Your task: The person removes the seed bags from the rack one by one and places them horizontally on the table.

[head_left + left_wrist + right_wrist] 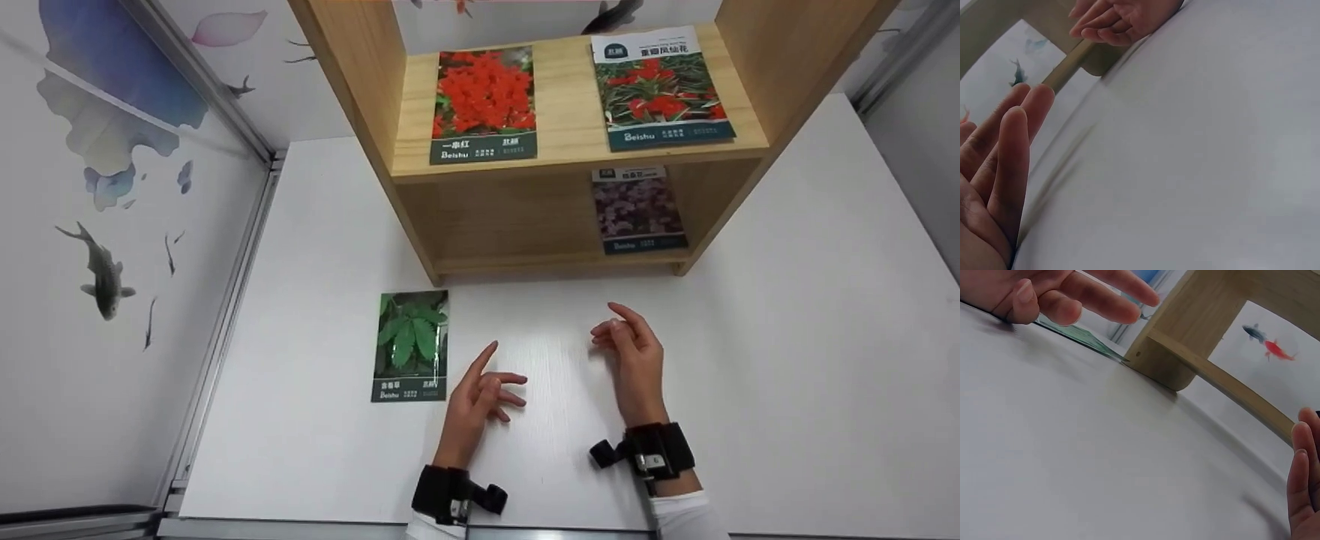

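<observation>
My left hand point(476, 401) hovers over the white table with relaxed, spread fingers and holds nothing. Just to its left lies a seed packet with green leaves point(409, 345), flat on the table and apart from the fingers. My right hand point(637, 367) is in front of the wooden shelf, fingers loosely bent, nothing in them. In the left wrist view, the left fingers point(1013, 146) show bare at the left edge. On the shelf's upper board rest a packet with red flower clusters point(486, 101) and a packet with red flowers among narrow leaves point(660, 90). A purple-flower packet point(639, 210) sits at the lower level's right.
The wooden shelf point(555, 166) stands at the back of the white table point(810, 375), its side panels rising on both sides. Walls painted with fish point(105, 274) border the table. A metal rail point(225, 322) runs along the left edge.
</observation>
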Motion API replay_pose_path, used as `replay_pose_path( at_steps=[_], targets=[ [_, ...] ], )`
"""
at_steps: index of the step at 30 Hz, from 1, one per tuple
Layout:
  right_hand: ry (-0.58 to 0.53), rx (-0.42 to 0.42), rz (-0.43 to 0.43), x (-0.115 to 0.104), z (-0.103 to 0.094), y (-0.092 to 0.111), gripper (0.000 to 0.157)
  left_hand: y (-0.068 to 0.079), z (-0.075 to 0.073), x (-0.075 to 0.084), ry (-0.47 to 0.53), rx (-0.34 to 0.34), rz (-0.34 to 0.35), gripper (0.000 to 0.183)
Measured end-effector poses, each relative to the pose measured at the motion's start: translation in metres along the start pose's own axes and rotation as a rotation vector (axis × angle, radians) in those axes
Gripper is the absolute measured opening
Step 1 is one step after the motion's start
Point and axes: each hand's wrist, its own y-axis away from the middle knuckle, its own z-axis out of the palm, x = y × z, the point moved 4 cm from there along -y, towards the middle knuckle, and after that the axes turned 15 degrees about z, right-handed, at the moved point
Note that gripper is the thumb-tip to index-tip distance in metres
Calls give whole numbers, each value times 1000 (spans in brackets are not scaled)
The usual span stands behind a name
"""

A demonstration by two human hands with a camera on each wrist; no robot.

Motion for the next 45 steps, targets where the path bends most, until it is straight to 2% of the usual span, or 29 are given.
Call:
replay_pose_path(
  at_steps=[7, 15, 32, 40, 45],
  targets=[
    [-41, 45, -9, -7, -19, -4, 47, -6, 6, -2, -9, -10, -22, 48],
    [-29, 83, -34, -12, -33, -6, 46, -11, 11, -5, -11, -19, -21, 48],
    [-91, 17, -67, -16, -42, -26, 49, -38, 30, -15, 46, -54, -11, 48],
    [-116, -22, -67, -21, -44, -36, 56, -47, 42, -19, 98, -37, 0, 49],
    [-107, -11, -83, -27, -44, -42, 56, -57, 49, -18, 107, -61, 21, 52]
  ],
)
